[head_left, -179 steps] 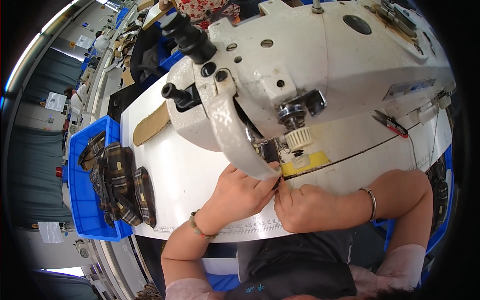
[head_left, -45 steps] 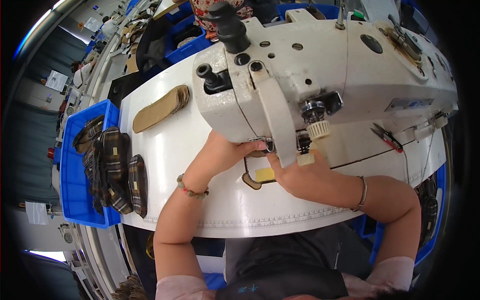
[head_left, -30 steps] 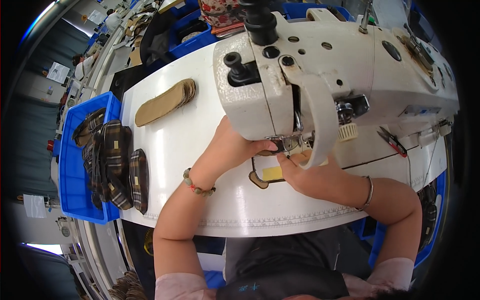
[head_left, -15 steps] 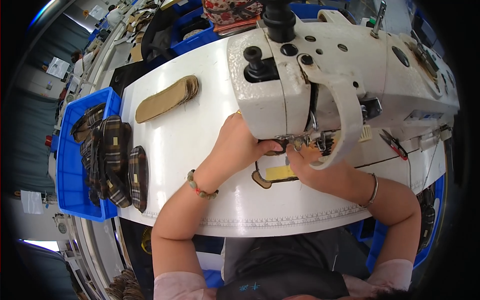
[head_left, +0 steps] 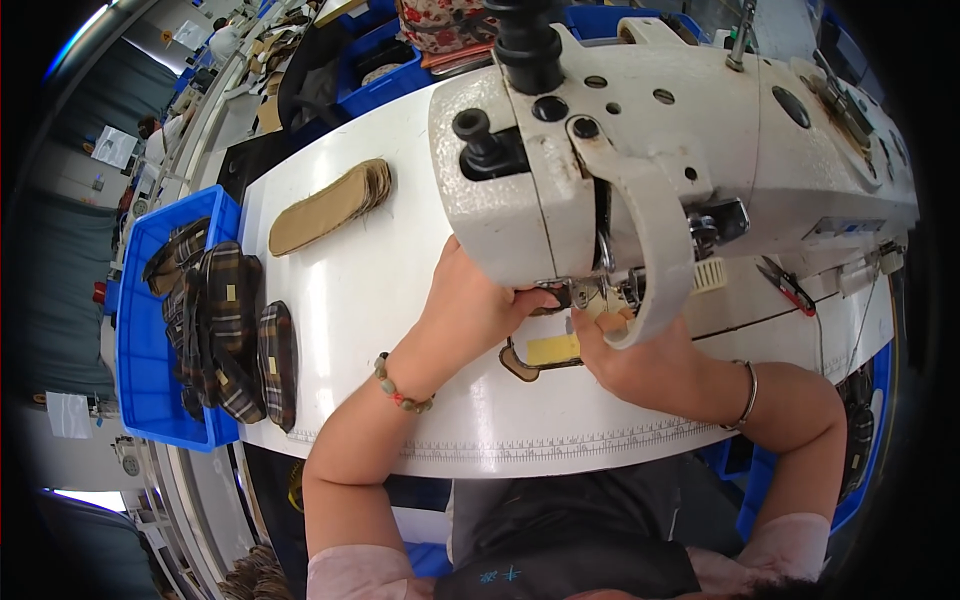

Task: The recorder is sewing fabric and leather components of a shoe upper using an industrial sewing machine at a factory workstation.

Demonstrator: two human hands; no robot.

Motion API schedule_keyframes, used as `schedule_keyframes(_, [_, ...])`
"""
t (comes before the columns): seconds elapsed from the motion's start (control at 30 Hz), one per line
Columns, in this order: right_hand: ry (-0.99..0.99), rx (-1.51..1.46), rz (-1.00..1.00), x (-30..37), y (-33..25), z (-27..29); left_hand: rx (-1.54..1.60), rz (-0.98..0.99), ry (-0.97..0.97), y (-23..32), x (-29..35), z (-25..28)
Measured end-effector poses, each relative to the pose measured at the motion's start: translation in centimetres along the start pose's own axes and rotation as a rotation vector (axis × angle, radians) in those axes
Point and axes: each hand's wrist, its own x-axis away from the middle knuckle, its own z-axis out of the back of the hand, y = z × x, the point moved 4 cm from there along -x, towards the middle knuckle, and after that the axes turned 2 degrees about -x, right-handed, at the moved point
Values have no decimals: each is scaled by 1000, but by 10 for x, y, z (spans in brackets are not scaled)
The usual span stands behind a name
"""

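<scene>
At the needle area of the white sewing machine (head_left: 480,215), my left hand (head_left: 470,305) pinches a small dark fabric piece (head_left: 553,300) between thumb and fingers. My right hand (head_left: 635,360) is closed at the same work from the other side, its fingertips partly behind the machine's curved white arm. Below the needle, a rounded tan end with dark edging (head_left: 519,366) sticks out on the table; it looks like part of the same piece. Beside it is a flat yellow strip (head_left: 553,349). The needle point and the seam are hidden.
A stack of tan insole-shaped pieces (head_left: 325,212) lies at the far left. Plaid fabric pieces (head_left: 228,300) fill a blue bin (head_left: 135,375), one beside it on the table. Red-handled snips (head_left: 793,290) lie right. A ruler strip (head_left: 560,445) runs along the front edge.
The whole view has shifted slightly, with the machine appearing a little farther left. The tan end has turned slightly beside the yellow strip. Both hands keep their hold near the needle.
</scene>
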Motion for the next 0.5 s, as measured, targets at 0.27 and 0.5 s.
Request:
schedule_keyframes(0.27, [-55, -127, -30, 4, 4, -18, 8, -59, -17, 6, -6, 3])
schedule_keyframes(0.5, [-13, -22, -34, -1, 5, -12, 337, 59, -30, -15, -4, -9])
